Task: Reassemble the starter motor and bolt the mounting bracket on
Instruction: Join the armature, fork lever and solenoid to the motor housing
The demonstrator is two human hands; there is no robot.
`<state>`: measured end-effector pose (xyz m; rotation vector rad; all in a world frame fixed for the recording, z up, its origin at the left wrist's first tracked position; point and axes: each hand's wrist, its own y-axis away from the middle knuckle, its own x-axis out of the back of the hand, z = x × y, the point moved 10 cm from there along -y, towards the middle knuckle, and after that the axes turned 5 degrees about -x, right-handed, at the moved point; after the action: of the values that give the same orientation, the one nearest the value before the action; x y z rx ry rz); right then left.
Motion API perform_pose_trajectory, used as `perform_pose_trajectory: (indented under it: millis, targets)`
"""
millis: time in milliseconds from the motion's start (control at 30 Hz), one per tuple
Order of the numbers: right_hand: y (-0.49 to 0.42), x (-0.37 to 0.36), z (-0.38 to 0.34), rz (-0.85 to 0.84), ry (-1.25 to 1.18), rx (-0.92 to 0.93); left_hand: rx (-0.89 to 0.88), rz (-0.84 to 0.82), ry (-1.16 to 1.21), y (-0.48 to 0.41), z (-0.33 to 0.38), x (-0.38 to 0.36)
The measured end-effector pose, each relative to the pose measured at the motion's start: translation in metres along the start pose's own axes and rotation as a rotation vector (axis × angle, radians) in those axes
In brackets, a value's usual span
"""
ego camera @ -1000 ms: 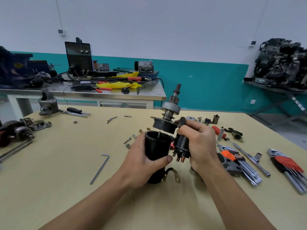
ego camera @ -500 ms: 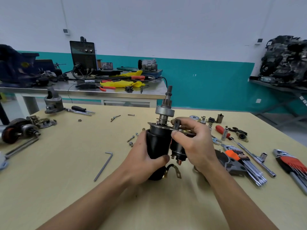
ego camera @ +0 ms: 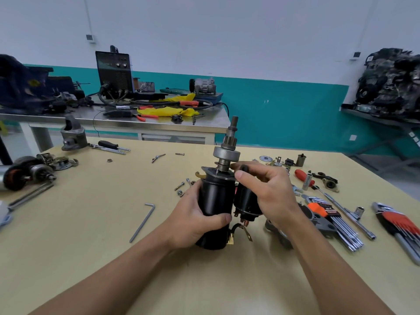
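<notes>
Starter motor [ego camera: 216,201]: where is it?
– Upright over the middle of the wooden table [ego camera: 91,235], pinion shaft [ego camera: 227,153] pointing up; whether its base touches the top, I cannot tell.
And the grip?
– Left hand [ego camera: 193,220] wraps round the black housing, thumb across the front; right hand [ego camera: 270,192] curls over the solenoid [ego camera: 246,202] just beside it, thumb tip pressed near the flange.
Anything nearby?
– A loose hex key [ego camera: 143,221] lies to the left; hex key sets [ego camera: 329,214] to the right.
</notes>
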<state>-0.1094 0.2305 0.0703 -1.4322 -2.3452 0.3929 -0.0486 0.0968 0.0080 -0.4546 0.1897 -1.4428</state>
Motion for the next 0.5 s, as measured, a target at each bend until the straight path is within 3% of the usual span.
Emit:
perform_pose_trajectory:
  millis: [167, 300, 500]
  targets:
    - [0.001, 0.0, -0.002, -0.097, -0.069, 0.025, -0.034, -0.009, -0.038, 0.0, 0.002, 0.001]
    - [-0.005, -0.009, -0.008, -0.174, -0.082, 0.061, 0.036, -0.083, 0.006, -0.003, -0.002, 0.006]
    - [-0.017, -0.019, -0.013, -0.239, 0.053, 0.078, 0.057, -0.111, 0.014, -0.007, -0.006, 0.013]
